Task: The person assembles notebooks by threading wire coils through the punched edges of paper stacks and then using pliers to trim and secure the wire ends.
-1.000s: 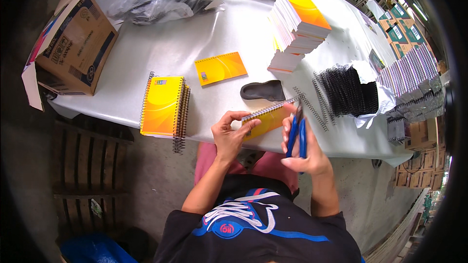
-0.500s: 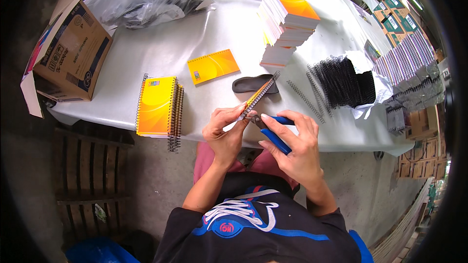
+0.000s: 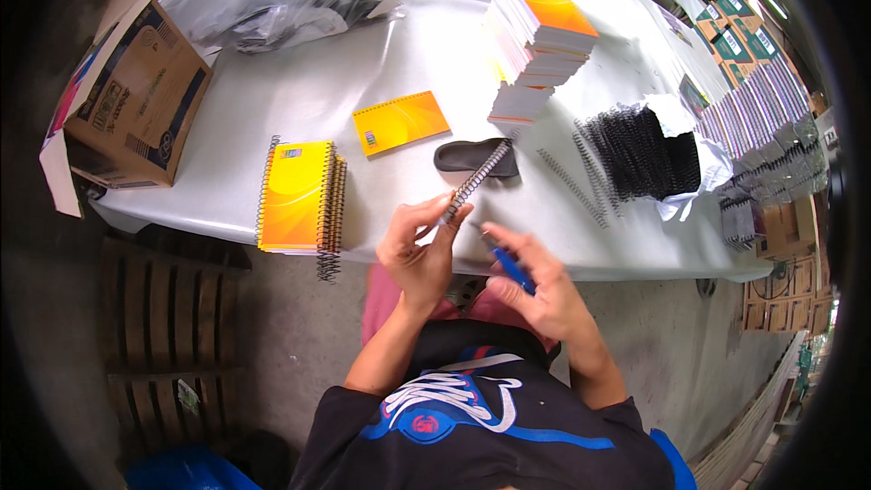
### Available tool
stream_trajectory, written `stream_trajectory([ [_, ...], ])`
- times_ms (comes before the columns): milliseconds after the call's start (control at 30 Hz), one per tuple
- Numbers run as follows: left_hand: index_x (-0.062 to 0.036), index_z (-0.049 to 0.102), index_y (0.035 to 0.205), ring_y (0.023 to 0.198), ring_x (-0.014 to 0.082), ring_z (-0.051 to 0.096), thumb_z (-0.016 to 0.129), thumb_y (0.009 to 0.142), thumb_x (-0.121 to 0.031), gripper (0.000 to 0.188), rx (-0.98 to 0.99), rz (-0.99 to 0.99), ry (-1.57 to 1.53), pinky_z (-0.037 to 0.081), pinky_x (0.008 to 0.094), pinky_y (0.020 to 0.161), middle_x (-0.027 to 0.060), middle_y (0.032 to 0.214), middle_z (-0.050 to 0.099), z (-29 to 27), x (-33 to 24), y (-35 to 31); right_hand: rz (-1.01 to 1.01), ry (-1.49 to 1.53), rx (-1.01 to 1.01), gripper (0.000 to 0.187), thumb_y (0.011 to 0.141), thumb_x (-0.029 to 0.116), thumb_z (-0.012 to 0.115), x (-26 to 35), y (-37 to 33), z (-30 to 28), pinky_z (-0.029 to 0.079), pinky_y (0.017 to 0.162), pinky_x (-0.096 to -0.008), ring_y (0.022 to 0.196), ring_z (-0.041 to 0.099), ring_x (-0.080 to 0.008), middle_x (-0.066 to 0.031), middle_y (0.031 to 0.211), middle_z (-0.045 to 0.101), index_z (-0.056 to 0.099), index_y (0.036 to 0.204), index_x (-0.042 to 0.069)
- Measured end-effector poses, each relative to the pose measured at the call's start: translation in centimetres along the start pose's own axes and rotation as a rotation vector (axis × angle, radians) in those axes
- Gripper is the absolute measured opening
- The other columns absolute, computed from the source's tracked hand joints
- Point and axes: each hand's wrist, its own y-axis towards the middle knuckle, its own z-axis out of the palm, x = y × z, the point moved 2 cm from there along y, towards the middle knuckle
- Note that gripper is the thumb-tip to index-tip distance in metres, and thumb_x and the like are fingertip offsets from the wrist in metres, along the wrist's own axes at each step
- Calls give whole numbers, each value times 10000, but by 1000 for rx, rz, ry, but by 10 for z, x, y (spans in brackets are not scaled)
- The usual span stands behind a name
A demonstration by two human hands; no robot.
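Observation:
My left hand grips the near end of a spiral-bound notebook, held on edge with its wire coil facing up. Just right of it, my right hand is closed around blue-handled pliers, slightly blurred; their tip is close to the notebook's near end but apart from it. Beyond the notebook lies a dark grey, shoe-sole-shaped piece. A loose yellow-orange notebook block, punched along one edge, lies flat behind it. To the left stands a pile of coil-bound yellow notebooks.
A tall stack of unbound yellow notebooks stands at the back. Black wire coils are heaped at right, with loose coils beside them. An open carton and clear plastic bags occupy the left; a wooden pallet is below.
The pliers have come away from the notebook's near end, and my right hand has turned and drawn slightly back. My left hand has tilted the notebook so its coil shows more.

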Motion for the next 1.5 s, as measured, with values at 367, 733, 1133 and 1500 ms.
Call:
stream_trajectory([
  [367, -25, 518, 1073, 962, 111, 519, 542, 910, -3, 167, -236, -164, -343, 401, 242, 876, 60, 1015, 547, -40, -35, 18, -286, -389, -279, 700, 838, 508, 595, -15, 40, -14, 273, 1070, -394, 1283, 382, -304, -180, 1364, 403, 430, 1347, 57],
  [733, 2, 564, 1080, 872, 130, 560, 625, 852, 6, 236, -306, 87, 452, 443, 251, 821, 67, 954, 573, -130, -68, 60, -315, 168, 24, 280, 744, 104, 759, 50, 189, 99, 504, 698, -286, 940, 599, -127, -67, 923, 656, 665, 1001, 44],
  [1133, 41, 544, 1143, 1000, 166, 519, 457, 960, -165, 288, -337, -24, 603, 403, 279, 883, 107, 1089, 550, -159, 11, 48, -707, -322, -224, 325, 775, 204, 720, 46, 196, 92, 419, 922, -422, 1126, 529, -307, -115, 1218, 563, 641, 1079, 121],
  [1500, 13, 489, 1192, 1115, 211, 455, 431, 975, -193, 305, -453, 1, 558, 356, 321, 936, 132, 1213, 461, -148, 7, 42, 152, -315, -531, 494, 803, 481, 682, 21, 191, -185, 485, 705, -314, 809, 630, -170, -57, 837, 653, 629, 1040, 50],
])
